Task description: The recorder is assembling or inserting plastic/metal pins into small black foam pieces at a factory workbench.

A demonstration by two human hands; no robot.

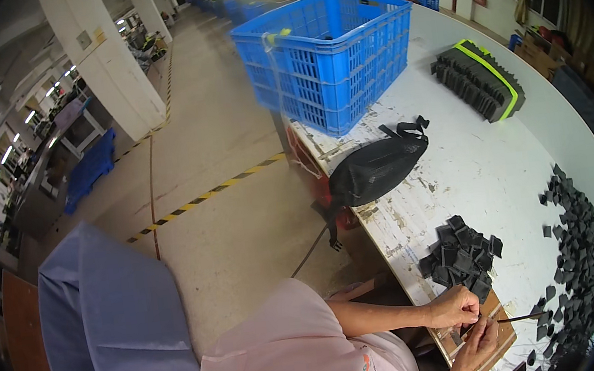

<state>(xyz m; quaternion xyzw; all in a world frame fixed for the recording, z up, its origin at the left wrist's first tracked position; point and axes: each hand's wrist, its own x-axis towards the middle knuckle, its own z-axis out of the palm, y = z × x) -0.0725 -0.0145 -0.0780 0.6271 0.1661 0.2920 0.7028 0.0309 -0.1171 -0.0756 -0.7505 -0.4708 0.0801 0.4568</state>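
My left hand [452,309] and my right hand [478,346] meet over a brown wooden board [504,341] at the table's near edge. The fingers of both are pinched together around something small and dark, mostly hidden by them. From beside the right fingers a thin dark strip [523,317] runs out to the right; whether it is gripped is unclear. Just beyond the left hand lies a heap of small black flat pieces [460,255]. A much larger spread of similar small black pieces [580,256] covers the right side of the white table [508,176].
A black mesh pouch with straps [379,169] lies along the left table edge. Behind it stands a blue plastic crate [341,56]. A stack of dark pieces bound by a bright yellow-green band [479,80] sits far right. Blue-grey fabric [114,316] is at my left.
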